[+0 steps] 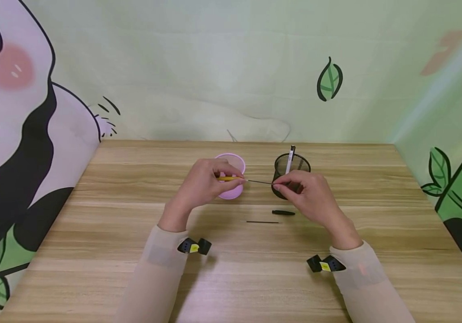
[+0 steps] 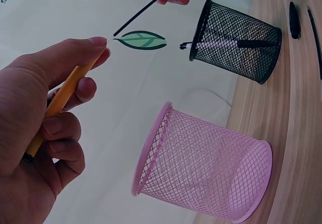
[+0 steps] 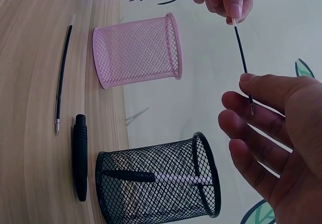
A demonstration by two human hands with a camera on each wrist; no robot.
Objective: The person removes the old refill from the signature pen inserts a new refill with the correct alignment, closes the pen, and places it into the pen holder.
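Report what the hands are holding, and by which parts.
Right hand: a dark refill, pinched near its silvery tip. Left hand: a yellow pen barrel, gripped near the end facing that refill.

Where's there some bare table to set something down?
Free: table from the left hand to the left edge, and from the right hand to the right edge. Crowded: the middle, with loose refill, black pen part, pink cup and black cup.

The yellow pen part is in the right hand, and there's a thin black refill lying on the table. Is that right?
Not quite: the yellow pen part is in the left hand, as the head view shows. There is indeed a thin black refill lying on the table.
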